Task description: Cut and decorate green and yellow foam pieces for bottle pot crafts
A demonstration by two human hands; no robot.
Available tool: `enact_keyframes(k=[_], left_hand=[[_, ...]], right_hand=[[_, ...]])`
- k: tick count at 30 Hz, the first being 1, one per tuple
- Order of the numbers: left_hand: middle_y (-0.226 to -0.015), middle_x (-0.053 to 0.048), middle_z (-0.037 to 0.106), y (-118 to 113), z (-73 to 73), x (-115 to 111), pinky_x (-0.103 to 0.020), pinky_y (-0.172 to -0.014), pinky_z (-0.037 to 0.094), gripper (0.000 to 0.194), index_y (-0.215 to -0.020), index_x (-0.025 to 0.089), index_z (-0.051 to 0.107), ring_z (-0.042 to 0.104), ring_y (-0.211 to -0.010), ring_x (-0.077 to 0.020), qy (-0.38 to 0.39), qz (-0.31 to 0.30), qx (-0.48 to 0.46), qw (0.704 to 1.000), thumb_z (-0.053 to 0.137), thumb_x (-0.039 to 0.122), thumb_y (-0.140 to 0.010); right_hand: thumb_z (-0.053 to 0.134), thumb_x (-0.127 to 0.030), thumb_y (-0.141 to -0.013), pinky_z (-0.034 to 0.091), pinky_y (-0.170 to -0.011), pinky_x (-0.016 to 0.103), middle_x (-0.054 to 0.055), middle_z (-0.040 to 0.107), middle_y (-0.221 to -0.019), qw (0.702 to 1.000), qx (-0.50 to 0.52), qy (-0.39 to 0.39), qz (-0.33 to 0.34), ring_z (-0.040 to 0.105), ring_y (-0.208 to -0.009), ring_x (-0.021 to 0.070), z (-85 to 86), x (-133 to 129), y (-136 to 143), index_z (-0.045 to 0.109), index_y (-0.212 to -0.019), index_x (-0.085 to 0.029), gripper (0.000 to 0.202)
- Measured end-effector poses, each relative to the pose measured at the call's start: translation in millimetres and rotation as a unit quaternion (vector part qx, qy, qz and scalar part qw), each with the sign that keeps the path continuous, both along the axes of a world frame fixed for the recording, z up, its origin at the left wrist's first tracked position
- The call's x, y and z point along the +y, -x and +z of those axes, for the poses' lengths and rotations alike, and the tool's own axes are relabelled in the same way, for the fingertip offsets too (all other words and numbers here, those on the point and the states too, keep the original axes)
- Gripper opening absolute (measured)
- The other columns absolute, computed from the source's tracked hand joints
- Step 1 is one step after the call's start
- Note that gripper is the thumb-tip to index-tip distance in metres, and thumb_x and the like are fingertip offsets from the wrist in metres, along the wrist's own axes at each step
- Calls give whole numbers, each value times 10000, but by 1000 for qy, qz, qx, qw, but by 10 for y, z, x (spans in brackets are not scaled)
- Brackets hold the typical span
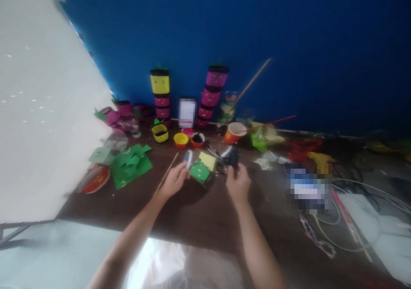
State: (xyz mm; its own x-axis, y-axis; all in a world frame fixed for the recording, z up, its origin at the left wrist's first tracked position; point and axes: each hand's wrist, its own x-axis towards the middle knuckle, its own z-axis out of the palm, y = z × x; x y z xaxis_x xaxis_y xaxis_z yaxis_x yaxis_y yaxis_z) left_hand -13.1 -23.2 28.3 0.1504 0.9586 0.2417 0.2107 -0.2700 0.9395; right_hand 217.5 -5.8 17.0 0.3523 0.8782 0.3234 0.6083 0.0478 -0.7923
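My left hand (174, 180) is closed on a white roll of tape (188, 159), its flat ring tilted. My right hand (238, 183) has its fingers closed round a small black object (232, 156), too blurred to identify. Between the hands, a green piece (200, 171) with small light specks lies on the brown table (192, 220), next to a pale yellow square (207, 160). Scissors (214, 152) lie just left of the black object, partly hidden by it. A thin wooden stick (167, 172) rests beside my left hand.
Behind stand two stacked towers of cups, one yellow-topped (159, 84), one magenta (211, 96), with a phone (187, 112) between. A yellow paint cup (181, 140), a paper cup (235, 132), green sheets (131, 166), another screen (307, 188) and cables surround the hands.
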Motion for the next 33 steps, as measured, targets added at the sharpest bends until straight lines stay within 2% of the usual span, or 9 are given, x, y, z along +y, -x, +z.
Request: enact_keyframes(k=[4, 7, 13, 16, 18, 20, 25, 29, 33], left_hand=[[-881, -68, 641, -23, 39, -12, -251, -689, 483, 403, -1230, 140, 455, 593, -748, -135, 1, -25, -44, 999, 430, 351, -888], [-1004, -114, 649, -45, 9, -14, -282, -743, 501, 371, -1194, 143, 453, 632, -808, -155, 7, -47, -80, 996, 436, 347, -884], [-885, -85, 687, -32, -36, -10, -286, -712, 517, 273, -1011, 142, 532, 659, -741, -158, 36, -33, -62, 997, 440, 362, -877], [-703, -31, 656, -21, -27, -13, -246, -625, 499, 291, -1010, 134, 540, 619, -621, -124, 33, -20, -55, 998, 414, 367, -889], [-661, -10, 618, -22, -6, -20, -227, -582, 475, 321, -1072, 131, 532, 581, -586, -109, 28, -12, -49, 998, 405, 365, -894], [-747, -30, 628, -28, 14, -26, -231, -611, 476, 365, -1165, 136, 494, 590, -654, -120, 22, -14, -59, 998, 435, 361, -884], [-1104, -135, 617, -39, -28, -16, -317, -839, 478, 479, -1306, 163, 343, 603, -1002, -201, 5, -52, -124, 991, 476, 317, -872], [-1079, -150, 645, -23, -86, -4, -347, -857, 486, 360, -1195, 143, 460, 631, -977, -214, 17, -46, -101, 994, 459, 316, -879], [-1009, -124, 678, -20, -50, -16, -322, -782, 523, 325, -1128, 142, 504, 668, -872, -200, 26, -49, -95, 994, 443, 345, -881]], right_hand=[[445, -423, -830, 511, -586, 313, 91, 671, -700, 998, 66, 4, 22, 641, -561, 198, -13, 7, -7, 538, -1076, -97, 419], [455, -442, -825, 511, -572, 314, 85, 668, -692, 997, 79, 4, 24, 638, -548, 198, -26, 16, -12, 536, -1082, -101, 435], [452, -423, -833, 512, -577, 312, 89, 670, -715, 997, 71, 6, 29, 639, -552, 194, -34, 12, -4, 532, -1087, -104, 415], [452, -420, -836, 510, -598, 317, 88, 672, -710, 997, 66, 7, 31, 641, -559, 196, -43, 9, -7, 531, -1085, -100, 413], [452, -427, -837, 508, -598, 318, 83, 671, -699, 997, 67, 9, 31, 638, -550, 195, -49, 9, -10, 528, -1088, -101, 419], [449, -436, -837, 506, -583, 314, 79, 669, -691, 997, 72, 10, 32, 635, -539, 195, -51, 13, -11, 527, -1084, -104, 420], [440, -456, -835, 501, -578, 320, 71, 663, -666, 996, 77, 15, 33, 631, -528, 199, -48, 25, -8, 524, -1084, -103, 440], [438, -462, -832, 500, -601, 324, 71, 661, -661, 997, 70, 24, 28, 634, -546, 203, -44, 19, -1, 527, -1076, -102, 444], [437, -462, -833, 496, -600, 321, 69, 662, -666, 997, 66, 29, 26, 632, -547, 200, -32, 7, 5, 528, -1087, -106, 446]])
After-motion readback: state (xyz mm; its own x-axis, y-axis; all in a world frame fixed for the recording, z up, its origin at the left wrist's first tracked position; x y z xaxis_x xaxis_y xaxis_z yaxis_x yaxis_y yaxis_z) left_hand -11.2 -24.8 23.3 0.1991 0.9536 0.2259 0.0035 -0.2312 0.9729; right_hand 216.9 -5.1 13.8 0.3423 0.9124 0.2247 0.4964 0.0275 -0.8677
